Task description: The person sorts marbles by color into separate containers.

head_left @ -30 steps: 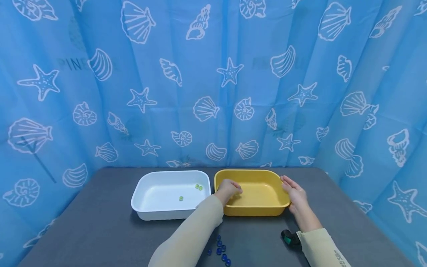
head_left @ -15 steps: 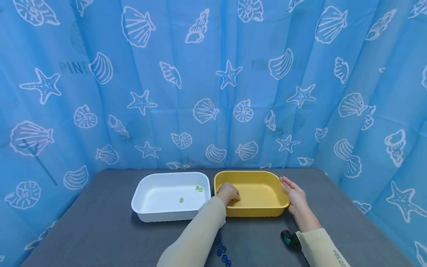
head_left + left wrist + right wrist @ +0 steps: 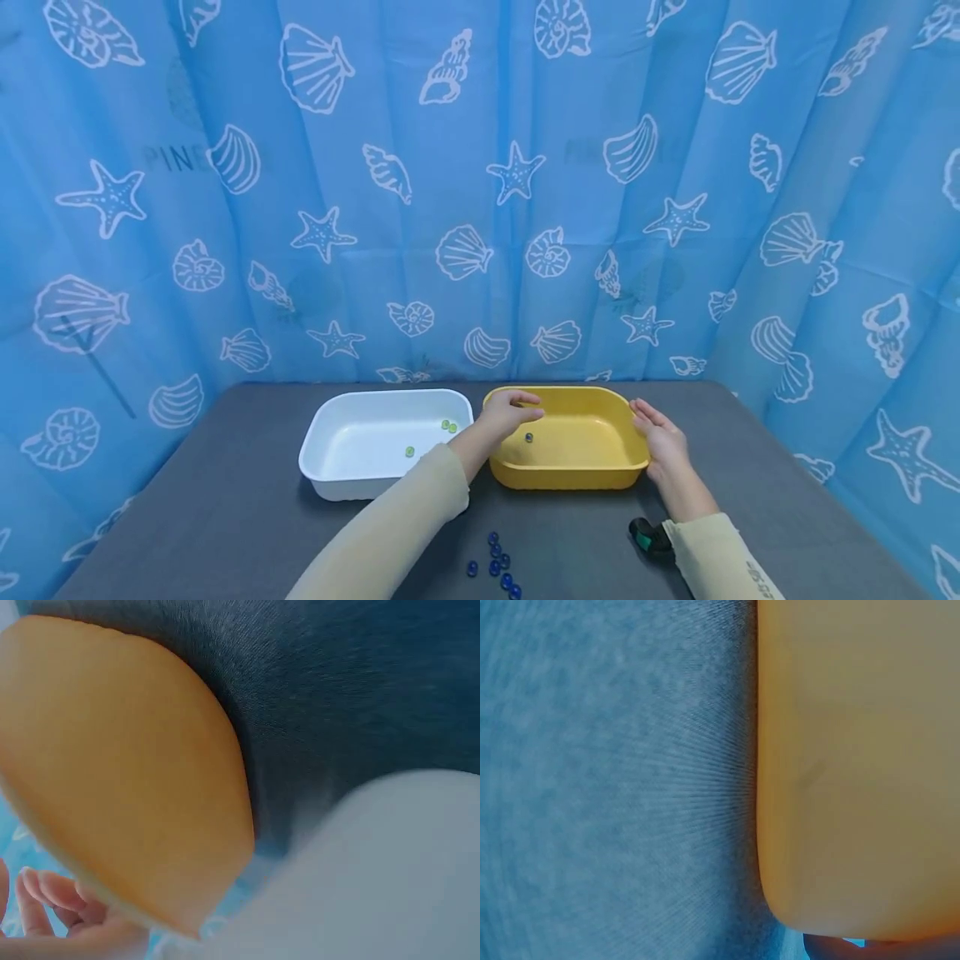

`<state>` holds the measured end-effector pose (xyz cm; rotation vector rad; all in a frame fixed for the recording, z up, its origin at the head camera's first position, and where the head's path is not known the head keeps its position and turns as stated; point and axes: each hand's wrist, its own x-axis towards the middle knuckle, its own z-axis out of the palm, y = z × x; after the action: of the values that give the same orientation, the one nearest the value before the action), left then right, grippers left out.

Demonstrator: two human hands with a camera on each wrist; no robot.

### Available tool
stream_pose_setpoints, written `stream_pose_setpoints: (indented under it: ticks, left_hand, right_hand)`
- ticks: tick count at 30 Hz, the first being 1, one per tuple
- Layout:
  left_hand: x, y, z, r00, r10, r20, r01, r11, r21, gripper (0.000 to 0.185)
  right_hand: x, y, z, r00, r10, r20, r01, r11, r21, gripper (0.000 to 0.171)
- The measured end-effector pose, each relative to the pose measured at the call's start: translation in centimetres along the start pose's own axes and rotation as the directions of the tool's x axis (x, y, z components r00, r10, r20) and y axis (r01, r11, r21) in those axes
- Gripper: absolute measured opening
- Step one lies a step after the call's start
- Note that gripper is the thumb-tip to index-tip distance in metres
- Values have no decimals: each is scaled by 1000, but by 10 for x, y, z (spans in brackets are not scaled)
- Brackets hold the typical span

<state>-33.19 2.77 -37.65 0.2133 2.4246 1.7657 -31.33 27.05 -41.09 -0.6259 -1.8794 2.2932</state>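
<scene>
Yellow tray [image 3: 573, 479] sits on the grey table [image 3: 247, 500] w/ 1 blue bead [image 3: 528, 437] inside, nr its left end; L hand [image 3: 501, 418] hangs just over that end, thumb & fingers spread, nothing seen btwn them; R hand [image 3: 666, 446] rests on the tray's right end, fingers mostly straight; other blue beads [image 3: 495, 568] lie loose on the table in front, so a brush from the left sleeve [image 3: 390, 525] could prob. make them roll; a hard R push might slide the tray too.
</scene>
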Motion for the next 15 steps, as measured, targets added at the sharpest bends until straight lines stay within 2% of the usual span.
stream_pose_setpoints:
  ticks: [3, 6, 10, 15]
  left_hand:
    - [-14, -3, -13, 999, 48, -1, -48, 999, 9, 22]
    - [-30, -7, -23, 997, 67, 38, -67, 998, -3, 23]
    - [-50, -14, -30, 992, 85, 94, -84, 996, -15, 23]
    - [-70, -22, -36, 986, 117, 116, -116, 993, -18, 20]
  right_hand:
    - [-1, 1, 3, 1000, -12, -7, 12, 1000, -3, 49]
    - [-1, 2, 5, 999, -21, -31, 21, 1000, -1, 49]
    - [0, 2, 4, 999, -28, -42, 28, 1000, 1, 49]
    - [-1, 1, 1, 999, -29, -23, 29, 1000, 7, 49]
